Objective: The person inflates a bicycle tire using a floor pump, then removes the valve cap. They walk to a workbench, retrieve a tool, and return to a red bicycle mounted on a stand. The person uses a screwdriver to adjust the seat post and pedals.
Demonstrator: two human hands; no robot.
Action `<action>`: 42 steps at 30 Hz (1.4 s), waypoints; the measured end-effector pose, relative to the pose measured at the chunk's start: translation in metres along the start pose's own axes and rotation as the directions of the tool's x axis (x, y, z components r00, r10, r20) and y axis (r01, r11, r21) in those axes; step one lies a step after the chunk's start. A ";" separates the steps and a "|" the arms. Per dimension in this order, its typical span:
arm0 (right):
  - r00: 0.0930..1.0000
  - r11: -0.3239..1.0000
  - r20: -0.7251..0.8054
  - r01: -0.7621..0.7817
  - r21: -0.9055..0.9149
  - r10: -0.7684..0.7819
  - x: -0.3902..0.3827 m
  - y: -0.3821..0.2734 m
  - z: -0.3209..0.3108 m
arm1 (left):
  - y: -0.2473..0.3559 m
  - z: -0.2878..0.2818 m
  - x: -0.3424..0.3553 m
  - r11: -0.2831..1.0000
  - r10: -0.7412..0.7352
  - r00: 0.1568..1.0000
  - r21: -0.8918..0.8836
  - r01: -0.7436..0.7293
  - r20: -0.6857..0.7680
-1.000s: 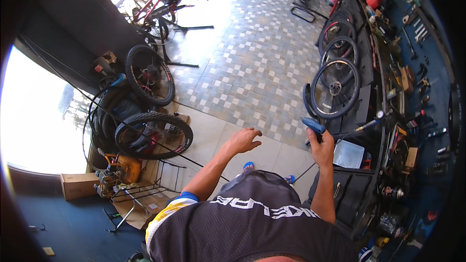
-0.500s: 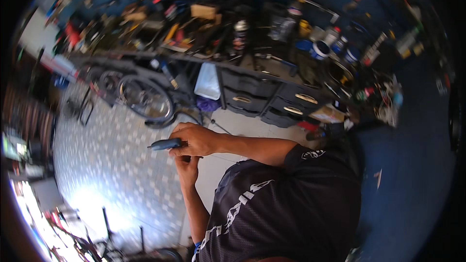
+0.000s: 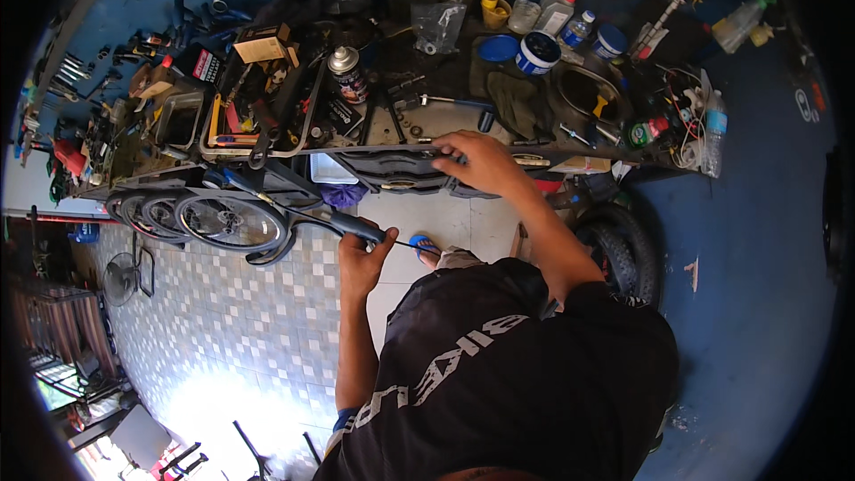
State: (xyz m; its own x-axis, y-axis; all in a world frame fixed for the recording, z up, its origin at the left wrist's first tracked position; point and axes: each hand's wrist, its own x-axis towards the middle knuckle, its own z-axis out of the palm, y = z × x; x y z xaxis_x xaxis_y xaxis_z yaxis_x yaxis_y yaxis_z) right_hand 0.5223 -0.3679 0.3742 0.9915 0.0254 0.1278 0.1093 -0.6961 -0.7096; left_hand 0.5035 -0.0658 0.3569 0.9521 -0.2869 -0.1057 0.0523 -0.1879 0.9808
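a second ago my right hand (image 3: 481, 160) held the blue-grey tool (image 3: 347, 224); now that one tool is in my left hand (image 3: 360, 263), fingers wrapped round its handle; my right hand has let go of it and is at the front edge of the workbench (image 3: 454, 118), fingers bent and close together, and i cannot tell whether they pinch anything; the bench now fills the upper view, where the tiled floor was; one spray can (image 3: 347, 76) stands beyond my right fingers, to their left; one small cardboard box (image 3: 261, 44) lies farther left; one blue lid (image 3: 498, 48) is beyond those fingers, slightly right, with one white-and-blue tub (image 3: 538, 53) just beside it; one water bottle (image 3: 715, 135) is well to their right; at least three wheels (image 3: 233, 221) lean left of my left fingers; one blue sandal (image 3: 419, 241) shows just right of them
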 end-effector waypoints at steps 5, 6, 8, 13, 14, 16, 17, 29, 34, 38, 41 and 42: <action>0.994 0.994 0.039 -0.100 -0.032 0.101 0.014 0.034 -0.006 | -0.002 0.013 0.024 0.992 -0.033 0.999 0.125 0.034 -0.013; 0.992 0.993 0.053 -0.114 -0.029 0.116 0.018 0.038 -0.004 | -0.001 0.013 0.027 0.988 -0.033 0.999 0.147 0.035 -0.016; 0.995 0.998 0.067 -0.070 -0.007 0.070 0.027 0.042 0.001 | 0.001 0.013 0.031 0.988 -0.036 0.998 0.150 0.043 -0.048; 0.993 0.998 0.111 -0.044 0.034 0.040 0.052 0.027 0.006 | -0.006 0.005 0.036 0.983 -0.072 0.991 0.161 0.089 -0.111; 0.994 0.999 0.110 -0.031 0.034 0.027 0.057 0.027 0.008 | -0.005 0.003 0.036 0.981 -0.076 0.991 0.172 0.095 -0.115; 0.994 0.999 0.105 -0.012 0.031 0.008 0.066 0.024 0.012 | -0.003 0.000 0.036 0.976 -0.084 0.990 0.191 0.105 -0.116; 0.994 1.000 0.112 -0.013 0.026 0.010 0.070 0.022 0.013 | -0.004 -0.001 0.037 0.976 -0.100 0.988 0.183 0.121 -0.120; 0.884 0.993 -0.461 -0.111 -0.046 0.077 0.116 0.048 -0.131 | -0.023 -0.032 0.040 0.956 0.037 0.983 0.292 0.017 -0.180; 0.484 0.996 -0.870 -0.025 0.090 0.090 0.115 0.169 -0.267 | -0.028 -0.037 0.045 0.968 0.000 0.991 0.250 0.035 -0.136; 0.459 0.993 -0.882 -0.017 0.116 0.111 0.087 0.177 -0.277 | -0.036 -0.042 0.043 0.941 0.033 0.990 0.338 0.015 -0.138; 0.674 0.994 -0.731 -0.094 0.061 0.109 0.071 0.146 -0.192 | -0.050 -0.040 0.042 0.971 -0.043 0.985 0.224 0.081 -0.168; 0.768 0.989 -0.624 -0.103 0.105 0.146 0.064 0.126 -0.162 | -0.053 -0.038 0.044 0.972 -0.042 0.988 0.221 0.075 -0.150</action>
State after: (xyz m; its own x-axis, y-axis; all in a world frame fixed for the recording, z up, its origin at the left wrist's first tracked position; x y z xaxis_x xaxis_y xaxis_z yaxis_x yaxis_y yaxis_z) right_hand 0.5881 -0.5703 0.4050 0.7330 -0.5297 0.4269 0.0137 -0.6159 -0.7877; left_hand 0.5537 -0.0330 0.3067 0.9835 -0.1348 -0.1207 0.0552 -0.4119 0.9095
